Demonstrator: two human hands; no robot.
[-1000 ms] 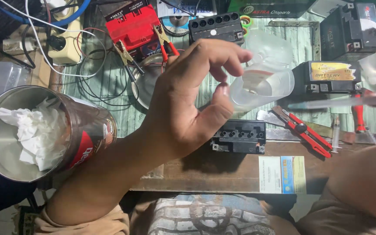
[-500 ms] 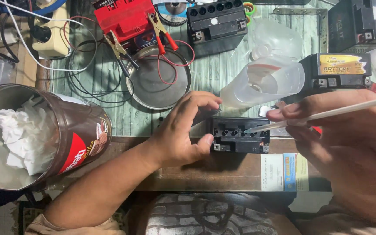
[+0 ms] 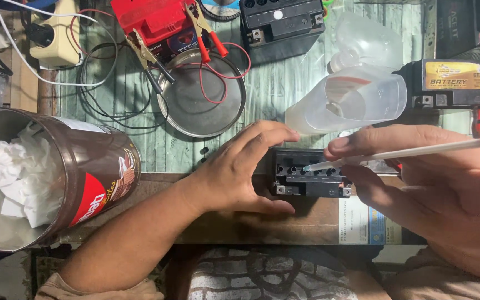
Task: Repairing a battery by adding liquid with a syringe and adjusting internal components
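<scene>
On the bench, left hand (image 3: 234, 172) steadies small battery (image 3: 309, 173); right hand (image 3: 440, 183) holds dropper (image 3: 395, 154).

I see a brown tin (image 3: 56, 172) stuffed with tissue near left, a round metal lid (image 3: 187, 105) beyond, a red charger (image 3: 154, 22) far behind.

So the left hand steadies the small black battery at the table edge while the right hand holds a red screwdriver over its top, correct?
Not quite. The head view shows the right hand holding a thin white tube, not a red screwdriver, its tip over the top of the battery. The rest holds: the left hand steadies the small black battery at the table edge.
</scene>
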